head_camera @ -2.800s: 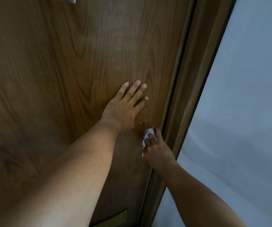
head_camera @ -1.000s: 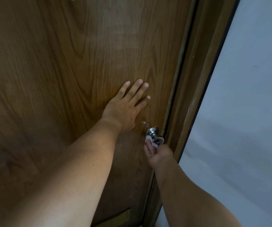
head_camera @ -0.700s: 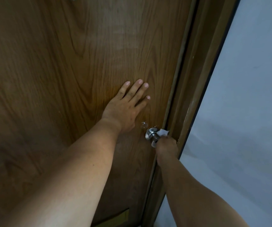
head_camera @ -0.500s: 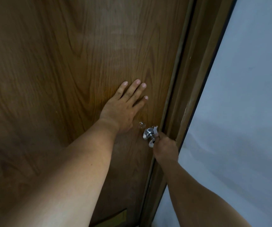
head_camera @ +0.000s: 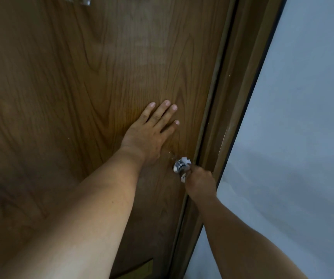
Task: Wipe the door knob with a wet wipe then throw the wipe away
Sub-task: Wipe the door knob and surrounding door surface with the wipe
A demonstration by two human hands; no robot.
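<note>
A shiny metal door knob (head_camera: pixel 178 165) sticks out near the right edge of a brown wooden door (head_camera: pixel 81 77). My right hand (head_camera: pixel 199 181) is closed around the knob's front with a white wet wipe (head_camera: pixel 185 160) pressed against it; bits of the wipe show above and below my fingers. Most of the knob is hidden by that hand. My left hand (head_camera: pixel 152 133) lies flat on the door just up and left of the knob, fingers spread, holding nothing.
A brown door frame (head_camera: pixel 232 117) runs along the door's right edge. Beyond the frame stands a pale grey wall (head_camera: pixel 303 137). A lighter wooden panel (head_camera: pixel 142 270) shows low on the door.
My right hand has shifted with the wipe from under the knob to its right side and front, rubbing around it. My left hand stays flat on the door.
</note>
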